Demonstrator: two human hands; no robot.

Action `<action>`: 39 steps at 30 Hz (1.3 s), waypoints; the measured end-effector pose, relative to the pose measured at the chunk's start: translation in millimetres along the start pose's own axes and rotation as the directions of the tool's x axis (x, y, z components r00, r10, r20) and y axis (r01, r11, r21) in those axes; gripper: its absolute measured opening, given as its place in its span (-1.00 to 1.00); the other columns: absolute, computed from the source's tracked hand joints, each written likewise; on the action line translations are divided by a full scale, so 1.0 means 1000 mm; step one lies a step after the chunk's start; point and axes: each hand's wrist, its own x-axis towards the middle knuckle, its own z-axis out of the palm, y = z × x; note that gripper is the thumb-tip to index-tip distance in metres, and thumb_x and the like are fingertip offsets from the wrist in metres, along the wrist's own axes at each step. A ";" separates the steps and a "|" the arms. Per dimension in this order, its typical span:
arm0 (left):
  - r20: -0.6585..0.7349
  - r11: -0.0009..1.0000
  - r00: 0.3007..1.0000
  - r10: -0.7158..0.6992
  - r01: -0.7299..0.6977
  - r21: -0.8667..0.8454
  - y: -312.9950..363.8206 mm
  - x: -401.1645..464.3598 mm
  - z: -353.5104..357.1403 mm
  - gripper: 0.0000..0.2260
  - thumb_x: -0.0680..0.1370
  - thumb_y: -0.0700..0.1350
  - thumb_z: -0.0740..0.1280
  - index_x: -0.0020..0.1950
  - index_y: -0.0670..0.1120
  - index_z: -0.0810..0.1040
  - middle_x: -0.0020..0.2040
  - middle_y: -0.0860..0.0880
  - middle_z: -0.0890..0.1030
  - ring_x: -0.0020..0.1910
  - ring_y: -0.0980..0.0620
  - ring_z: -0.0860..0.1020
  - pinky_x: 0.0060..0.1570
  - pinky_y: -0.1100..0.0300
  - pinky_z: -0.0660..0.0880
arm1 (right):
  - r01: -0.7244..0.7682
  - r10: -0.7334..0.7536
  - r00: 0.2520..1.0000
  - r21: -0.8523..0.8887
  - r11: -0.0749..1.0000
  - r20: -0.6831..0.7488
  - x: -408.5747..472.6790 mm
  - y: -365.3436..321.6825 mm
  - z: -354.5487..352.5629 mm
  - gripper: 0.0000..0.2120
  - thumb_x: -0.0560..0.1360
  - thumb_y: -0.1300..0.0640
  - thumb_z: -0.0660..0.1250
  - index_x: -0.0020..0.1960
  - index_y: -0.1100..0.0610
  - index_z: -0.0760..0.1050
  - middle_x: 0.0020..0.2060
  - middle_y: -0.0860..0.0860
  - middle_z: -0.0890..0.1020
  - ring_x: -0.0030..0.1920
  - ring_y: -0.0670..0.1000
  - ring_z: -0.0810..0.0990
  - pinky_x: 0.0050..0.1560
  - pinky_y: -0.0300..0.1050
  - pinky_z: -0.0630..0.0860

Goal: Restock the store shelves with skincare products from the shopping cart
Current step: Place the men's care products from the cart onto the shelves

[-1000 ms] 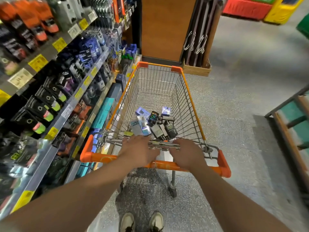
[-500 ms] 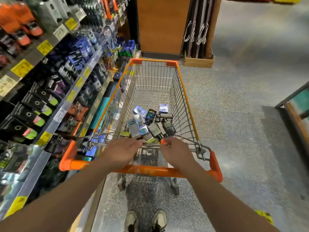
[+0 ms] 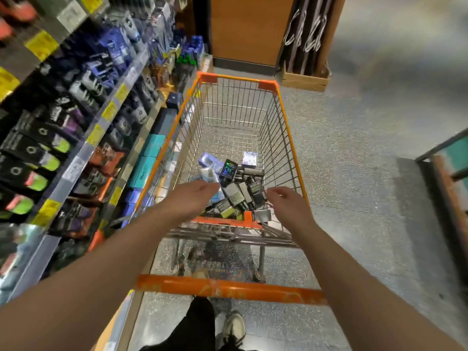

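Note:
An orange-trimmed wire shopping cart (image 3: 288, 127) stands in the aisle before me. Several small skincare boxes and tubes (image 3: 235, 191) lie heaped at the near end of its basket. My left hand (image 3: 195, 196) reaches over the basket's near edge above the left side of the heap, fingers straight, holding nothing. My right hand (image 3: 286, 201) hovers over the right side of the heap with loosely curled fingers, also holding nothing. The orange cart handle (image 3: 228, 287) lies below my forearms. Stocked store shelves (image 3: 83, 138) run along the left.
Yellow price tags line the shelf edges (image 3: 96, 134). A wooden pillar (image 3: 248, 29) and a crate of dark bags (image 3: 306, 77) stand beyond the cart. A green-and-wood rack (image 3: 448, 178) sits at the right. Speckled floor (image 3: 354, 148) lies open right of the cart.
Both hands have let go of the cart's handle area and moved forward over the basket, above the products. The view has shifted closer to the cart.

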 end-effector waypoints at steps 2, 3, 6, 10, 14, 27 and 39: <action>0.028 0.999 1.000 0.005 -0.004 -0.035 0.006 0.017 -0.006 -0.49 0.66 0.31 0.13 0.50 0.08 0.46 0.51 0.02 0.45 0.43 -0.08 0.43 0.35 0.02 0.36 | -0.035 0.035 0.999 0.004 0.999 -0.012 0.012 -0.006 0.000 -0.74 0.64 -0.08 0.30 0.27 -0.03 0.57 0.05 -0.13 0.61 0.02 -0.06 0.60 0.00 -0.09 0.51; 0.036 0.999 0.999 0.002 0.000 -0.051 0.010 0.026 -0.009 -0.51 0.66 0.30 0.15 0.47 0.06 0.49 0.45 -0.01 0.50 0.37 -0.08 0.47 0.31 0.02 0.40 | -0.045 0.045 0.999 -0.005 0.999 -0.017 0.019 -0.008 0.000 -0.75 0.64 -0.09 0.31 0.26 -0.05 0.57 0.06 -0.13 0.62 0.00 -0.08 0.61 -0.02 -0.10 0.49; 0.037 0.996 0.999 0.026 -0.023 -0.084 0.019 0.049 -0.016 -0.57 0.67 0.25 0.17 0.38 0.02 0.54 0.28 -0.06 0.59 0.21 -0.09 0.56 0.26 0.02 0.48 | -0.056 0.055 0.998 -0.022 0.998 -0.035 0.035 -0.012 0.005 -0.77 0.64 -0.11 0.29 0.25 -0.09 0.57 -0.02 -0.21 0.61 -0.02 -0.03 0.64 -0.06 -0.09 0.53; 0.061 0.997 0.997 0.049 -0.046 -0.063 0.023 0.082 -0.013 -0.67 0.65 0.23 0.18 0.12 0.04 0.59 0.17 -0.04 0.60 0.04 0.00 0.56 -0.08 0.14 0.40 | -0.082 0.082 0.995 0.008 0.997 -0.056 0.053 -0.012 0.010 -0.75 0.65 -0.10 0.29 0.27 -0.07 0.58 -0.09 -0.26 0.58 -0.01 0.05 0.69 0.07 0.02 0.61; 0.095 0.998 0.994 0.061 -0.063 0.024 0.026 0.109 -0.004 -0.63 0.64 0.26 0.15 0.29 0.12 0.57 0.21 0.08 0.59 0.01 0.07 0.55 -0.18 0.18 0.30 | -0.118 0.118 0.992 -0.003 0.993 -0.053 0.075 -0.003 0.012 -0.80 0.63 -0.11 0.30 0.21 -0.12 0.59 -0.05 -0.25 0.61 -0.04 -0.04 0.67 0.05 -0.02 0.60; 0.141 0.996 0.986 -0.086 0.090 -0.024 0.013 0.215 0.062 -0.70 0.64 0.14 0.24 0.17 -0.01 0.62 0.07 0.01 0.64 -0.04 0.03 0.57 -0.09 0.13 0.45 | -0.145 0.142 0.989 -0.119 0.982 -0.028 0.192 0.060 0.092 -0.71 0.57 -0.04 0.35 0.23 0.04 0.59 0.04 -0.06 0.65 0.03 0.02 0.62 0.06 -0.07 0.54; 0.192 0.958 0.942 -0.274 0.285 -0.031 -0.050 0.281 0.100 -0.66 0.65 0.08 0.21 0.01 -0.16 0.61 0.03 -0.15 0.67 0.02 -0.17 0.63 -0.04 -0.01 0.53 | -0.042 0.014 0.998 -0.564 0.824 -0.054 0.289 0.136 0.148 -0.43 0.48 0.11 0.47 0.41 0.25 0.37 0.36 0.26 0.41 0.40 0.30 0.35 0.42 0.12 0.34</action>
